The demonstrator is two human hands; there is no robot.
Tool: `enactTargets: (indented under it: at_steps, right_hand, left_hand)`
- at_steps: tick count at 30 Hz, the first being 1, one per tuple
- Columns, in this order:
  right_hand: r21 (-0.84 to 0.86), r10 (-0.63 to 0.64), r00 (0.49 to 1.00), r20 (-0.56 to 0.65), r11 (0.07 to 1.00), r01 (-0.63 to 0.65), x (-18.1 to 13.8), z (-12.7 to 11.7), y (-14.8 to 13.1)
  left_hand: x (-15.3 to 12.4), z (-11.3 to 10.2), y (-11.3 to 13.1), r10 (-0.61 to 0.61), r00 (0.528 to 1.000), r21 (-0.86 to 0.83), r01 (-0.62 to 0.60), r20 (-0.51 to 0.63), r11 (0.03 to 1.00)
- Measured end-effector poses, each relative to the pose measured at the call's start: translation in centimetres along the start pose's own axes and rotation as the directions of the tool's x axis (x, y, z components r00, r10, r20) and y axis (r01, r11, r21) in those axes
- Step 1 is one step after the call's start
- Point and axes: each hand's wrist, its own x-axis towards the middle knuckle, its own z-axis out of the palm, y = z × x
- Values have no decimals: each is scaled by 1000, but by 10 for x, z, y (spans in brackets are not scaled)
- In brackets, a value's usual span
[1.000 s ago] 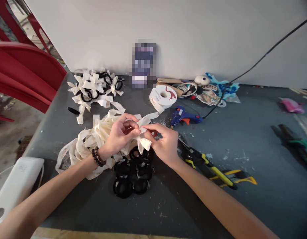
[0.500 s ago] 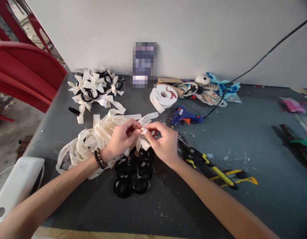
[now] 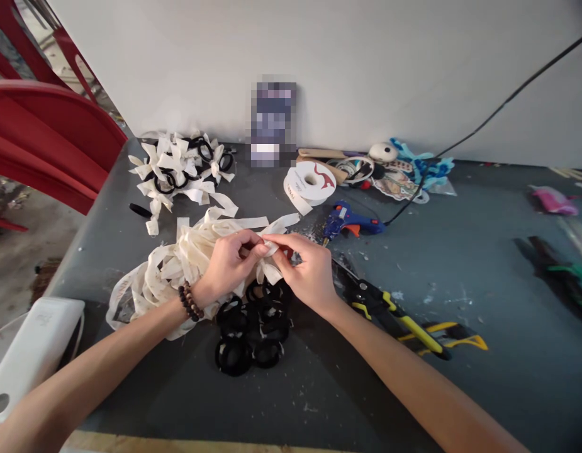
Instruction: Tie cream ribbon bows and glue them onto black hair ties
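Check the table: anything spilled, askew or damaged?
Whitish flecks are scattered on the dark tabletop around the blue glue gun and to its right, like stray residue; what it is, I can't tell. The cream ribbon lies in a loose tangle by the left hand. Nothing looks clearly damaged.

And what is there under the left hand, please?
The heap of cream ribbon shows beside the left hand and probably continues beneath it. Black bands lie on its near side. What is directly under the hand is covered, so I cannot tell.
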Motion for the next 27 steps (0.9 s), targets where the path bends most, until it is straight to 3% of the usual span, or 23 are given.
enactTargets:
  at_steps: [10,18,24,27]
  right_hand:
    - [-12,73,990,-120,997,-75,1,-1,-1]
    - [-28,33,995,-94,999,-35,-2,0,-3]
    - [-81,-40,993,-110,996,31,-3,1,-3]
    - [-84,-14,990,-139,996,2,-2,1,-2]
  left_hand:
    - [0,0,1,-25,991,-229,54,128,972]
    - [1,-1,-2,86,986,4,-87,142,996]
    - [1,-2,-1,40,986,-114,-22,161,993]
    - [0,-1,2,-10,983,-227,52,181,972]
